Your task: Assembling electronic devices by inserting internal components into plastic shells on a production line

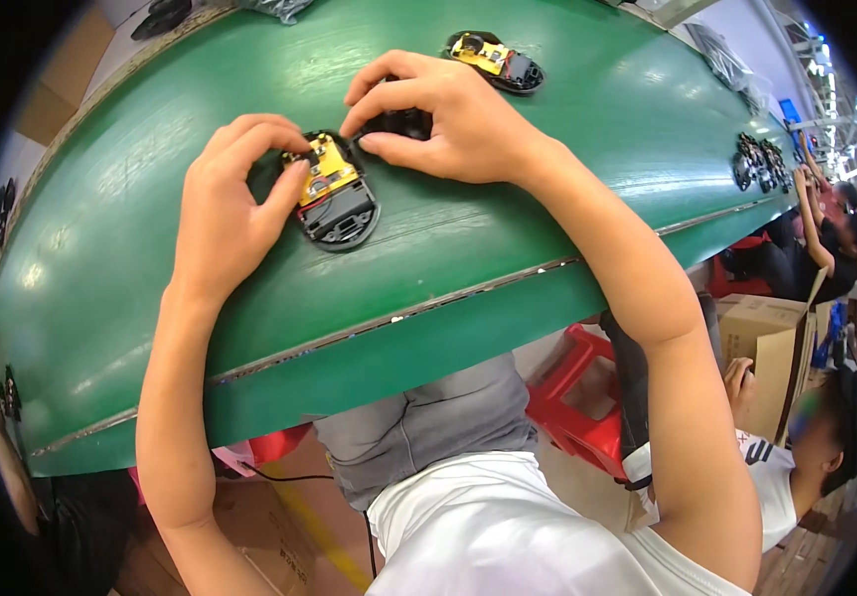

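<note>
An opened computer mouse point(334, 194) lies on the green work surface, its yellow circuit board and grey compartment facing up. My left hand point(234, 194) grips its far left side, with the thumb on the board and the fingers bent at its far end. Close by on the right, my right hand point(458, 114) is curled, its index fingertip near the mouse's upper right edge. Within the curve of those fingers shows a black rounded piece point(406, 122), mostly covered by the hand. Farther off, a second opened mouse point(496, 62) rests on the surface.
The long green surface point(547, 199) has a metal-edged front rim. Several mice point(761, 162) stand grouped at the far right. Other people work along the right side. Below the edge are a red stool point(582, 397) and a cardboard box point(761, 328). Another person's arm point(9, 457) shows at left.
</note>
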{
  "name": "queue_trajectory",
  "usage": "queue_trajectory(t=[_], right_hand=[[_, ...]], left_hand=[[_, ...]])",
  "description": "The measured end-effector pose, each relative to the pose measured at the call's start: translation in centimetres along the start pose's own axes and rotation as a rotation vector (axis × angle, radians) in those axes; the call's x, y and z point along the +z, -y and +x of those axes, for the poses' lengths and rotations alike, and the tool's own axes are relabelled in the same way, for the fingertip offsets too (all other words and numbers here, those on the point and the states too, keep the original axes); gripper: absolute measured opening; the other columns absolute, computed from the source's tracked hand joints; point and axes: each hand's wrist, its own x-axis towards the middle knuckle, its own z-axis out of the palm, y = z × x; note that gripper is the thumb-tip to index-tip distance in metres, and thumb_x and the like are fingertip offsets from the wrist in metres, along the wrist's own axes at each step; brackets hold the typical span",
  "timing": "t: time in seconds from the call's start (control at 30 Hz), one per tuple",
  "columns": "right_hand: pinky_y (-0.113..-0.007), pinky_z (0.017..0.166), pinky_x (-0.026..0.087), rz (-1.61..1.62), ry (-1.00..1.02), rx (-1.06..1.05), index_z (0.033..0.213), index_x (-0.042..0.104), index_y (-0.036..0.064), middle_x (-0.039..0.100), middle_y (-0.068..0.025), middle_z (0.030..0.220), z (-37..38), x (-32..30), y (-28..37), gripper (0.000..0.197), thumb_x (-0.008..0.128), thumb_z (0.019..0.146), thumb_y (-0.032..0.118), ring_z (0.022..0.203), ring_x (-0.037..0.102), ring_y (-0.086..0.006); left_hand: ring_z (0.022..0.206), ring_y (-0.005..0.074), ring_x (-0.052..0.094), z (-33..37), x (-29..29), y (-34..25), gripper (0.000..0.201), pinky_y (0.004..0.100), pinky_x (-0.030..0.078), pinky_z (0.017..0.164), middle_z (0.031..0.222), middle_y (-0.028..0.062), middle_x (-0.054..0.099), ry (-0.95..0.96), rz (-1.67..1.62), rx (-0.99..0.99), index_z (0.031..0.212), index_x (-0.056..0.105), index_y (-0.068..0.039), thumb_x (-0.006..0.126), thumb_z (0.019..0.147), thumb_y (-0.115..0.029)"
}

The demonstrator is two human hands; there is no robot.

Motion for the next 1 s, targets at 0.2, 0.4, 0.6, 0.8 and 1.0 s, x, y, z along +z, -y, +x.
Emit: queue_trajectory(t=[0.2, 0.4, 0.6, 0.8, 1.0], right_hand=[[-0.037, 0.094, 0.053, -0.013, 0.032, -0.001, 0.096, 0.074, 0.007, 0.067, -0.0082, 0.114, 0.0, -0.5, 0.1, 0.014, 0.074, 0.083, 0.01, 0.104, 0.067, -0.0262], [-0.036, 0.092, 0.053, -0.037, 0.031, -0.008, 0.094, 0.072, 0.0051, 0.068, -0.0093, 0.115, 0.1, -0.9, 0.7, 0.014, 0.075, 0.082, 0.012, 0.104, 0.067, -0.0257], [-0.037, 0.092, 0.053, -0.128, 0.044, -0.041, 0.094, 0.073, 0.006, 0.068, -0.0096, 0.115, -0.1, -0.3, 2.4, 0.013, 0.076, 0.082, 0.01, 0.105, 0.067, -0.0281], [-0.036, 0.084, 0.056, -0.213, -0.062, -0.19, 0.1, 0.077, 0.0091, 0.072, -0.0079, 0.111, 0.6, 0.0, 3.7, 0.023, 0.081, 0.078, 0.005, 0.1, 0.069, -0.0256], [-0.037, 0.08, 0.054, -0.119, 0.011, -0.278, 0.097, 0.078, 0.0116, 0.074, -0.0066, 0.099, 0.9, 0.1, 3.4, 0.018, 0.083, 0.08, 0.013, 0.088, 0.07, -0.0265]], left_hand=[[0.102, 0.0305, 0.065, 0.1, -0.1, 0.0, 0.014, 0.0386, 0.051, 0.091, 0.108, 0.0114, 0.07, -0.002, 0.035, 0.001, 0.097, 0.07, -0.001, 0.07, 0.084, -0.006], [0.099, 0.0317, 0.064, 0.0, 0.0, 0.3, 0.013, 0.0397, 0.051, 0.089, 0.104, 0.0111, 0.07, -0.023, 0.063, 0.027, 0.094, 0.069, -0.003, 0.071, 0.084, -0.01], [0.097, 0.0327, 0.063, -0.2, 0.3, 0.5, 0.015, 0.042, 0.05, 0.088, 0.098, 0.0113, 0.068, -0.024, 0.091, -0.01, 0.094, 0.069, -0.003, 0.071, 0.084, -0.014], [0.1, 0.0301, 0.065, -0.2, 0.2, 0.8, 0.019, 0.0379, 0.049, 0.09, 0.1, 0.0122, 0.068, 0.019, 0.128, 0.028, 0.099, 0.066, 0.001, 0.069, 0.088, -0.014], [0.095, 0.0321, 0.064, 0.2, -0.4, -1.0, 0.017, 0.0388, 0.05, 0.087, 0.097, 0.0145, 0.067, 0.027, 0.072, 0.017, 0.096, 0.067, 0.0, 0.071, 0.087, -0.014]])
